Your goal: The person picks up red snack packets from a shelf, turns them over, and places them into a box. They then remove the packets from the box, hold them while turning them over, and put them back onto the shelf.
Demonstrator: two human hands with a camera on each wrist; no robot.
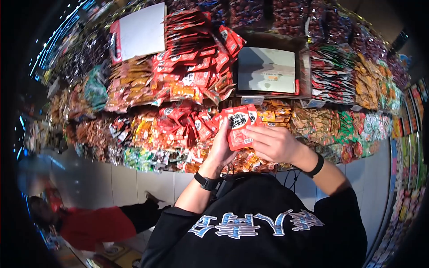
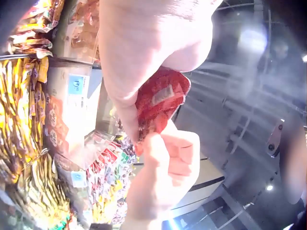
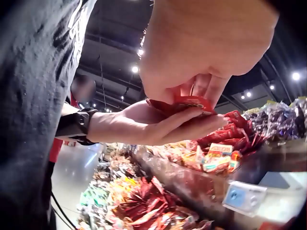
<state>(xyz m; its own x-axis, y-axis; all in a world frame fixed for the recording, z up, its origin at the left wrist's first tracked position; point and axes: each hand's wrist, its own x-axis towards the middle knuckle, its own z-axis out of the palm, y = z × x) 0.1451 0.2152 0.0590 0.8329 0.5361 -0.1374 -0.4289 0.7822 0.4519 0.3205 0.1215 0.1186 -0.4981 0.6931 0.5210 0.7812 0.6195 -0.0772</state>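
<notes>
Both hands hold red snack packets (image 1: pixel 241 129) with black-and-white lettering, above the front edge of a heaped display. The left hand (image 1: pixel 220 149) grips their left side; in the right wrist view the fingers of this left hand (image 3: pixel 158 127) lie beneath the red packaging (image 3: pixel 194 101). From the right, the right hand (image 1: pixel 273 142) pinches the opposite edge, its fingers across the front. A printed label shows on the red packet (image 2: pixel 165 96) in the left wrist view, where the right hand's (image 2: pixel 165 167) thumb and curled fingers meet at its lower edge.
Heaps of red packets (image 1: pixel 196 67) and other wrapped snacks (image 1: pixel 313 123) fill the tiered display. A box with a pale panel (image 1: pixel 267 69) and a white board (image 1: pixel 138 32) stand among them. Price tags (image 1: pixel 252 100) line the shelf edge. Behind at left is a person in red (image 1: pixel 98 228).
</notes>
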